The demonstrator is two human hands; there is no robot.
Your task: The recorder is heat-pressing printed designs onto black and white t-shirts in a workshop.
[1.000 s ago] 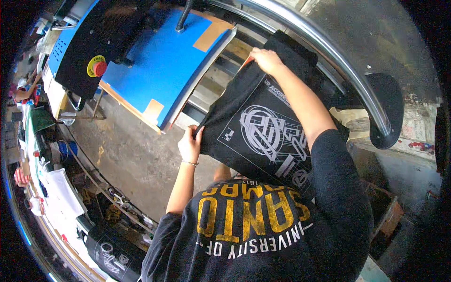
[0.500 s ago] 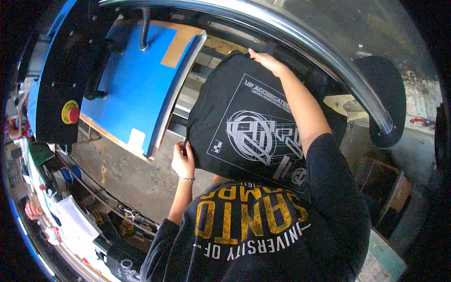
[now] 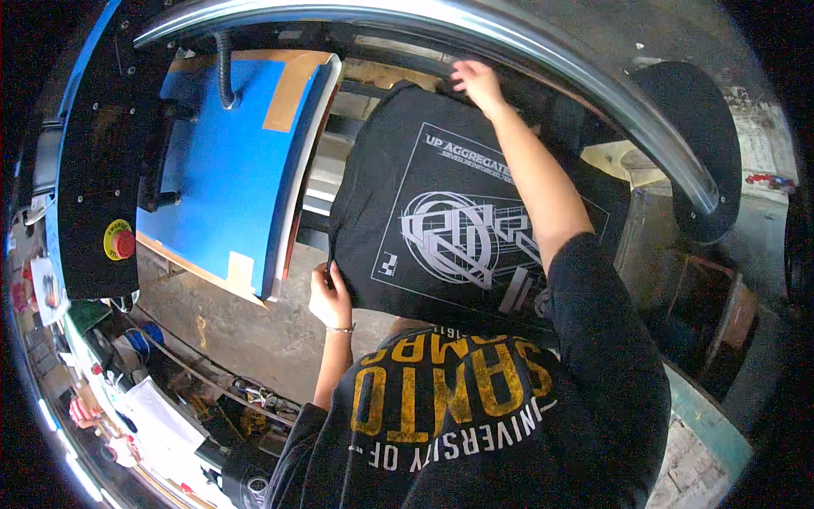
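A black garment [image 3: 373,187] with a white geometric print lies spread in front of me on a flat support hidden beneath it. At its near left corner my left hand [image 3: 331,297] pinches the cloth's edge between thumb and fingers. Beyond the far edge my right hand [image 3: 477,86] is raised with loosely spread fingers and nothing in them. My right forearm crosses over the print and hides part of it.
To the left is a blue panel [image 3: 229,161] on a machine with a red emergency button [image 3: 122,244]. A shiny curved metal tube [image 3: 509,42] arches across the far side. A cluttered bench [image 3: 161,411] stands at the lower left, and a dark rounded plate [image 3: 691,144] at the right.
My right hand has let go of the garment's far edge and lifted away from it. My left hand keeps its hold at the near left corner. The whole view has shifted slightly.
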